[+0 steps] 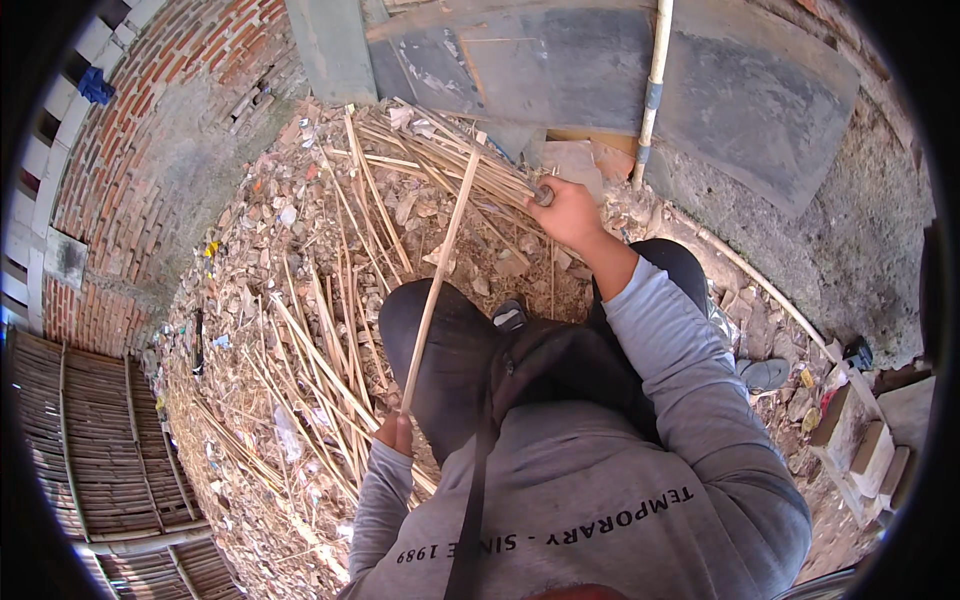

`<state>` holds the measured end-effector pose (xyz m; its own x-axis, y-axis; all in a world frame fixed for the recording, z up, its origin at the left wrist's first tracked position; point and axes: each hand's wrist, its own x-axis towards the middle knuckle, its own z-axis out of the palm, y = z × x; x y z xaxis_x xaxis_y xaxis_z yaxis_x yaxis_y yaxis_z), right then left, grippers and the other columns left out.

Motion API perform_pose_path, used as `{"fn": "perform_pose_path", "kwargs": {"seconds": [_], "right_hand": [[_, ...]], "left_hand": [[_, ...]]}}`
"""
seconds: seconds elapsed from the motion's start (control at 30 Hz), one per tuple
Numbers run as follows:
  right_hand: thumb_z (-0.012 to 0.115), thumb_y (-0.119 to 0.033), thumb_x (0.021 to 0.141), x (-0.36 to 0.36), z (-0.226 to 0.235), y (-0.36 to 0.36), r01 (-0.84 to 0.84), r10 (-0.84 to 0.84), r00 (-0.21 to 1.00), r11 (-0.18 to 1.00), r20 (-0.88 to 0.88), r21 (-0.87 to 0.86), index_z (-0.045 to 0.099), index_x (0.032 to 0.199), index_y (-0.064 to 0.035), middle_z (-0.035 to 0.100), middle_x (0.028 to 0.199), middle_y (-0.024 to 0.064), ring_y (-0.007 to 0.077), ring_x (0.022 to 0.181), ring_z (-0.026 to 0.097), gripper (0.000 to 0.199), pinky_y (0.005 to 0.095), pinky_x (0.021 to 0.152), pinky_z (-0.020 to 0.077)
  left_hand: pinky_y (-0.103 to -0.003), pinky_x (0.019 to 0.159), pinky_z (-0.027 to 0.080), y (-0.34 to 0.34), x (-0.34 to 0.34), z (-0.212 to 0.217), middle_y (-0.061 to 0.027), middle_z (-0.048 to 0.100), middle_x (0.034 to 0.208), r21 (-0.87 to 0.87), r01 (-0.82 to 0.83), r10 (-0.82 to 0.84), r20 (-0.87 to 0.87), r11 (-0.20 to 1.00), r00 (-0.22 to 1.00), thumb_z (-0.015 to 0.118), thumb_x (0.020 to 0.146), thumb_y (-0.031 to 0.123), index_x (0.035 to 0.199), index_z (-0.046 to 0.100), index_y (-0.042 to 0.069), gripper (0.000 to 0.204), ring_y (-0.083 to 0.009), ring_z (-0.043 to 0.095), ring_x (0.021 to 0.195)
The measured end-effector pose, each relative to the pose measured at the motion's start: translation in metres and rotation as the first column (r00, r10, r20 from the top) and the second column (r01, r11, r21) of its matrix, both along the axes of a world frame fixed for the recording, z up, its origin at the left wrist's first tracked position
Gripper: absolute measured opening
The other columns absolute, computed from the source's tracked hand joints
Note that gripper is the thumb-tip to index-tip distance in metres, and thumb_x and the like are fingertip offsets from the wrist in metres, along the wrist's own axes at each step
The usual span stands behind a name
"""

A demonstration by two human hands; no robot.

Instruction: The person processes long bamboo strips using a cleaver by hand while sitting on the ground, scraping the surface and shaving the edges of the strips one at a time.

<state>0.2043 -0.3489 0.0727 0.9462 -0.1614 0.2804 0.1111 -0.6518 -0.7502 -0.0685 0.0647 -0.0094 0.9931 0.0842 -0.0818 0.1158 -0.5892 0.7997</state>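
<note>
Beside the bundle of thin pale bamboo strips (pixel 450 150), the right hand (pixel 565 212) closes on its end; the left hand (pixel 395 432), well apart, grips one long pale strip (pixel 440 270) leaning toward the bundle.

Your knees (pixel 450 350) block the near middle. Far ahead, the stick bundle (pixel 450 160) and the grey slab (pixel 600 70) close the way. Loose sticks (pixel 310 370) litter the left ground. You have open rubble (pixel 500 255) between knees and bundle; bricks (pixel 860 440) crowd the right.
</note>
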Motion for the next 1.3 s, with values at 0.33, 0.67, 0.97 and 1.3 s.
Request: {"fn": "perform_pose_path", "kwargs": {"seconds": [0.33, 0.67, 0.97, 1.3], "right_hand": [[0.071, -0.031, 0.075, -0.011, -0.009, 0.013, -0.419, 0.437, 0.899, 0.850, -0.018, -0.318, 0.067, 0.091, -0.0134, 0.066, 0.078, 0.0142, 0.0362, 0.079, 0.064, 0.024, 0.0477, 0.068, 0.0502], [0.071, -0.032, 0.075, -0.014, -0.006, 0.015, -0.448, 0.455, 0.890, 0.857, -0.033, -0.254, 0.067, 0.090, -0.0133, 0.066, 0.077, 0.0131, 0.0358, 0.077, 0.064, 0.024, 0.0471, 0.068, 0.0500], [0.072, -0.032, 0.075, -0.014, -0.010, 0.016, -0.434, 0.438, 0.898, 0.872, -0.034, -0.228, 0.066, 0.084, -0.0132, 0.065, 0.072, 0.0121, 0.0356, 0.072, 0.063, 0.022, 0.0463, 0.063, 0.0491], [0.071, -0.036, 0.077, -0.012, -0.015, 0.016, -0.438, 0.432, 0.899, 0.872, -0.079, -0.220, 0.064, 0.084, -0.0131, 0.064, 0.072, 0.0114, 0.0345, 0.074, 0.064, 0.025, 0.0474, 0.064, 0.0486]], "left_hand": [[-0.025, 0.053, 0.033, -0.026, 0.007, 0.017, 0.0027, 0.047, 0.065, -0.191, 0.020, -0.032, -0.058, 0.981, 0.998, 0.042, 0.102, 0.042, 0.084, 0.055, 0.006, 0.042, -0.0073, 0.041, 0.057], [-0.025, 0.054, 0.033, -0.023, 0.014, 0.006, 0.0025, 0.047, 0.066, -0.219, 0.007, -0.018, -0.049, 0.976, 0.999, 0.043, 0.102, 0.042, 0.084, 0.055, 0.006, 0.042, -0.0076, 0.041, 0.058], [-0.025, 0.054, 0.033, -0.016, 0.014, -0.001, 0.0023, 0.048, 0.066, -0.195, 0.006, -0.016, -0.051, 0.981, 0.999, 0.043, 0.101, 0.042, 0.083, 0.055, 0.006, 0.043, -0.0077, 0.041, 0.059], [-0.027, 0.056, 0.035, -0.052, 0.015, 0.041, 0.0010, 0.049, 0.067, -0.202, -0.014, 0.005, -0.047, 0.979, 0.999, 0.041, 0.101, 0.046, 0.083, 0.056, 0.005, 0.047, -0.0092, 0.042, 0.062]]}}
